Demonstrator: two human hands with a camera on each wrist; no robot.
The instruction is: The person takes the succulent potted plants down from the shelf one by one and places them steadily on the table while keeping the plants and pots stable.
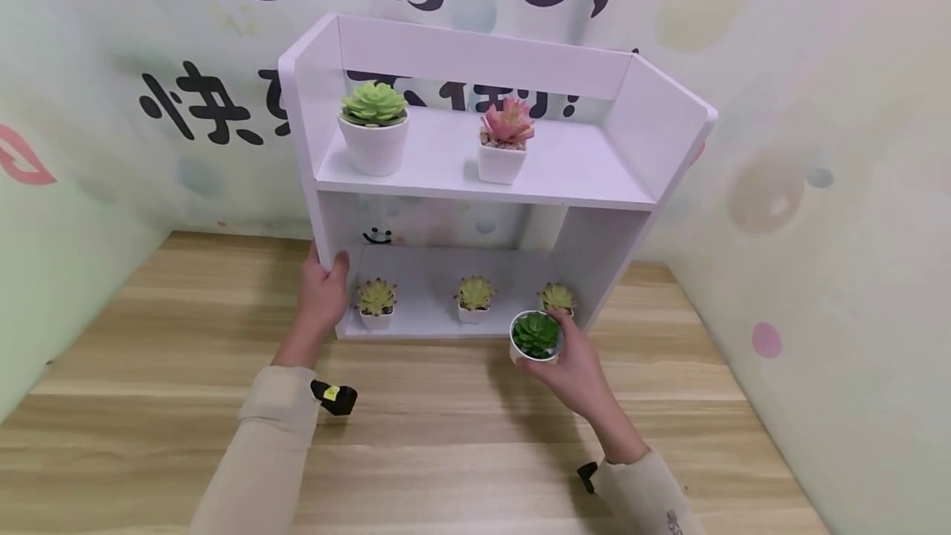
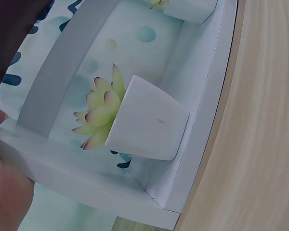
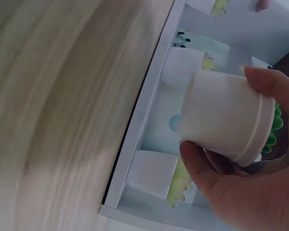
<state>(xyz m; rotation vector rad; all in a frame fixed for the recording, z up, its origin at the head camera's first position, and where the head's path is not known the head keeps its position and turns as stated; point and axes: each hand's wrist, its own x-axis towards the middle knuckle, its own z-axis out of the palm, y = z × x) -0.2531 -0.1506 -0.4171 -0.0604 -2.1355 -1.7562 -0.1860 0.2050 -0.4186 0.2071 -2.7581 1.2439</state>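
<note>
My right hand (image 1: 579,370) grips a round white pot with a dark green succulent (image 1: 537,334), held in front of the lower shelf's right end. In the right wrist view, thumb and fingers wrap the pot's sides near the rim. My left hand (image 1: 321,295) holds the left side panel of the white two-tier shelf (image 1: 475,195), thumb at the front edge. Small yellow-green succulents in white pots stand on the lower tier: one at left (image 1: 376,301), one in the middle (image 1: 474,297), one at right (image 1: 557,297), partly behind the right hand.
On the upper tier stand a light green succulent in a round pot (image 1: 375,126) and a pink succulent in a square pot (image 1: 505,139). The shelf rests on a wood-grain table (image 1: 431,436), close to a printed wall (image 1: 780,106).
</note>
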